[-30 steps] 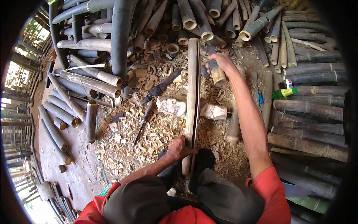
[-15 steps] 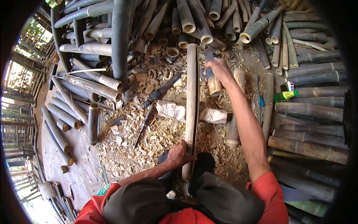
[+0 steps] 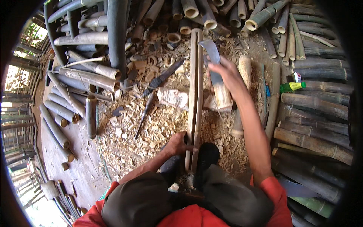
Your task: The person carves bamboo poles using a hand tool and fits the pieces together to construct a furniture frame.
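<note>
Between my knees a long pale bamboo pole (image 3: 191, 87) stretches away from me, with a dark gap running lengthwise down it. My left hand (image 3: 177, 144) is closed around its near end, thumb lying across the strips. Its middle leans over a pale chopped wood block (image 3: 172, 98). To the right of the pole, my right hand (image 3: 228, 77) grips a machete (image 3: 211, 51) with a hooked dark blade and a thick, pale-ended handle. The blade tip is close beside the pole's far part; whether they touch I cannot tell.
Wood chips (image 3: 151, 130) cover the ground. Left of the block lie a dark-handled blade (image 3: 164, 77) and a thin pointed tool (image 3: 144, 115). Stacked bamboo poles (image 3: 315, 103) line the right side, with a green bottle (image 3: 291, 87) beside them. More bamboo (image 3: 62, 109) lies left.
My right hand has turned the machete, bringing its blade into view beside the pole. The pole has rolled or opened, showing a wider gap, and my left hand stays on its near end.
</note>
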A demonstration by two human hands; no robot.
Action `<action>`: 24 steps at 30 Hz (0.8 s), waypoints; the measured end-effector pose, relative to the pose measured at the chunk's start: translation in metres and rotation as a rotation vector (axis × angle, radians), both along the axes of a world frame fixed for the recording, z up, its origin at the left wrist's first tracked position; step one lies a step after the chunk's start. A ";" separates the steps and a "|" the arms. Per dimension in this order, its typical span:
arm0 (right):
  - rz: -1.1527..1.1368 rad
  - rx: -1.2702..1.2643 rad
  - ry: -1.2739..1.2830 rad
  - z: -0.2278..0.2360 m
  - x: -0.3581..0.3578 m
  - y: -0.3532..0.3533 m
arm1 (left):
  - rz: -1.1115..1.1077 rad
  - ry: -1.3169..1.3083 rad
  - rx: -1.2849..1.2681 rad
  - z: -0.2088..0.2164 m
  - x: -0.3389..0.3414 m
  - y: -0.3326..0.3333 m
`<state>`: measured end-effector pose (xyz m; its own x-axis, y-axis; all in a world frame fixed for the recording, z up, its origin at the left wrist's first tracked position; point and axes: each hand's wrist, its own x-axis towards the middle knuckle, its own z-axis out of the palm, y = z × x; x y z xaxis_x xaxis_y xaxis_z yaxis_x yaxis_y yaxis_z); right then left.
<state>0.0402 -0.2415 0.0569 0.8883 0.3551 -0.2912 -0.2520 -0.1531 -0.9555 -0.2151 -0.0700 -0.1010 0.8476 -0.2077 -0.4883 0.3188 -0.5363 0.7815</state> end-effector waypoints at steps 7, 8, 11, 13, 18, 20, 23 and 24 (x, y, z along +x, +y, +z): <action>0.026 -0.088 0.214 -0.024 -0.199 -0.053 | 0.221 0.048 -0.304 0.005 0.023 -0.007; 0.038 -0.102 0.243 -0.023 -0.213 -0.054 | 0.245 0.040 -0.333 0.002 0.024 -0.006; 0.080 -0.224 0.040 -0.049 -0.240 -0.065 | 0.232 0.021 -0.282 0.007 0.028 -0.008; 0.084 -0.288 -0.004 -0.060 -0.247 -0.072 | 0.166 0.063 -0.201 0.031 0.036 -0.014; 0.176 -0.400 -0.141 -0.056 -0.236 -0.059 | 0.165 0.055 -0.184 0.015 0.030 -0.009; 0.184 -0.415 -0.176 -0.057 -0.232 -0.056 | 0.165 0.041 -0.184 0.014 0.029 -0.009; 0.155 -0.397 -0.136 -0.058 -0.226 -0.051 | 0.145 0.010 -0.150 0.021 0.032 -0.009; 0.138 -0.388 -0.162 -0.064 -0.225 -0.047 | 0.151 0.009 -0.128 0.022 0.032 -0.008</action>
<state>-0.1852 -0.2888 -0.0067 0.8852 0.3657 -0.2875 -0.0559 -0.5301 -0.8461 -0.1831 -0.0784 -0.0793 0.8694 -0.1395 -0.4740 0.3957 -0.3778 0.8371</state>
